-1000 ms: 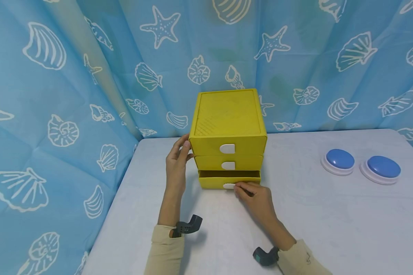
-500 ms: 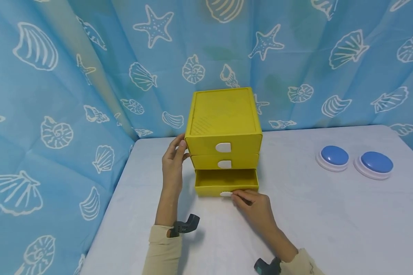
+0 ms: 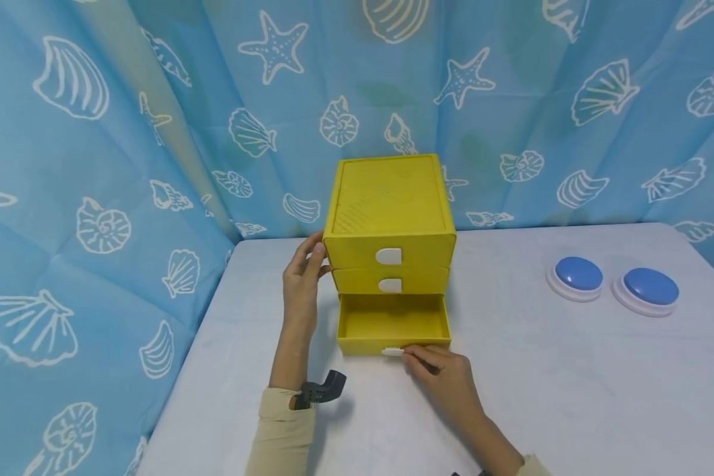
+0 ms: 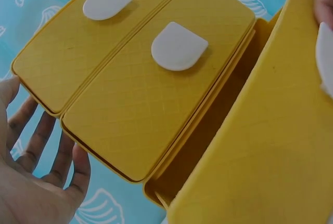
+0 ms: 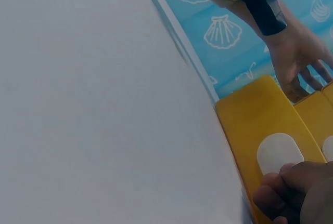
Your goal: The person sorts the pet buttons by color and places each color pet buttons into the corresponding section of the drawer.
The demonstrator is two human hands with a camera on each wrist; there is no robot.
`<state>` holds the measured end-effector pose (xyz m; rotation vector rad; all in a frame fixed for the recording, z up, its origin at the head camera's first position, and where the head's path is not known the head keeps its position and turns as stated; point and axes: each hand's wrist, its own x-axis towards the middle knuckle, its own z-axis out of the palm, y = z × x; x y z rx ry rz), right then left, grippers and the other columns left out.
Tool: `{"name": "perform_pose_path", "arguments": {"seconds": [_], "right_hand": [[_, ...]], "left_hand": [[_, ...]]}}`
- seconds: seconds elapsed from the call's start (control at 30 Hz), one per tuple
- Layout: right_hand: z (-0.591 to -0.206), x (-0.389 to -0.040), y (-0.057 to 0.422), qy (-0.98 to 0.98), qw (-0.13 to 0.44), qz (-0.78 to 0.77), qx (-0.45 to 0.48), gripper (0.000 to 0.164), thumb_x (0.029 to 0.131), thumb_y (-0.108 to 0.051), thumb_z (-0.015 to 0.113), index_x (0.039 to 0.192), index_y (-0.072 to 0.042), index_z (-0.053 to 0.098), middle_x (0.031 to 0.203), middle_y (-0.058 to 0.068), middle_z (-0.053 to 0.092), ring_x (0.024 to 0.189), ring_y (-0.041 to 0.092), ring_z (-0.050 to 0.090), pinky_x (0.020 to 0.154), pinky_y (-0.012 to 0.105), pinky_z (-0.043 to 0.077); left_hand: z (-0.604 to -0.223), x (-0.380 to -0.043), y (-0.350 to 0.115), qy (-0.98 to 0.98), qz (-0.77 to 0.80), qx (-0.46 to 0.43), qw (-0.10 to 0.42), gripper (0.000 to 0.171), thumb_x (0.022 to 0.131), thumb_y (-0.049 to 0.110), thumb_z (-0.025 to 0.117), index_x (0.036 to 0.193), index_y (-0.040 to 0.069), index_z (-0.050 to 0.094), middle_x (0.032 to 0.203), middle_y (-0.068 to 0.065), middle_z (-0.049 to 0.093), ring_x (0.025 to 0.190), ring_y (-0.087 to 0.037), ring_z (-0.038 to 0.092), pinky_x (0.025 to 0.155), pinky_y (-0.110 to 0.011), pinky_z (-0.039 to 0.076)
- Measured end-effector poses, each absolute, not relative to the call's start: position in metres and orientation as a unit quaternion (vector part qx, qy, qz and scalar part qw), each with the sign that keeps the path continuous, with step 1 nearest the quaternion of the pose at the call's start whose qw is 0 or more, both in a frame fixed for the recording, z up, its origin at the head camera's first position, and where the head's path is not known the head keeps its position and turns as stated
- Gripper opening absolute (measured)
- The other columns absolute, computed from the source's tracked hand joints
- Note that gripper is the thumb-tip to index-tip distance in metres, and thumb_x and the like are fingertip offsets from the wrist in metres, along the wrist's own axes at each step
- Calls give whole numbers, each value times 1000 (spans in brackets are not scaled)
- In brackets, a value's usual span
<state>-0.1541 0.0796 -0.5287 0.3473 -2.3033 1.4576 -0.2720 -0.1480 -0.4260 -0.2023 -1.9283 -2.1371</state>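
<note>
A yellow chest (image 3: pixel 393 198) is standing on the white worktop (image 3: pixel 571 396), its back towards a blue curtain (image 3: pixel 512 39) that is showing white shells and starfish. Its three drawers are lying one above another, each wearing a white handle on its front. The top drawer (image 3: pixel 351 251) and the middle drawer (image 3: pixel 354 281) are sitting flush, while the bottom drawer (image 3: pixel 359 348) is jutting out towards the person, its yellow floor showing from above.

The right hand (image 3: pixel 445 378) is pinching the bottom handle (image 3: pixel 393 352) between thumb and fingers, just in front of that drawer. The left hand (image 3: pixel 300 284) is resting against the chest's left side, level with the upper two drawers; its fingers are spreading loosely along the wall, slightly bent, with the thumb lying near the front edge.

A beige sleeve (image 3: pixel 282 430) is covering the left forearm, and a dark wrist camera (image 3: pixel 324 387) is sticking out just beyond its cuff. Over to the right, well apart from the chest, a blue button (image 3: pixel 579 273) on a white base is sitting near a second button (image 3: pixel 651 285) of the same kind.
</note>
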Motion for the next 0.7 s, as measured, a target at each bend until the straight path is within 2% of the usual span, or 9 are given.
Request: {"name": "perform_pose_path", "arguments": {"seconds": [0.2,0.7], "right_hand": [[-529,-141,80,-810,202,532,141,13,86,-9,79,99,-8,81,93,-13,74,81,7,70,73,19,56],[-530,-115,78,-814,192,531,137,13,83,-4,81,96,-8,81,92,-13,74,82,7,71,73,19,57]], "left_hand": [[-426,-272,-147,-668,-729,-74,130,44,97,51,62,135,28,63,129,3,63,115,-19,58,100,-41,48],[-427,-271,-148,-654,-740,-87,133,42,100,43,61,136,21,62,129,-2,64,113,-22,57,98,-41,48]]}}
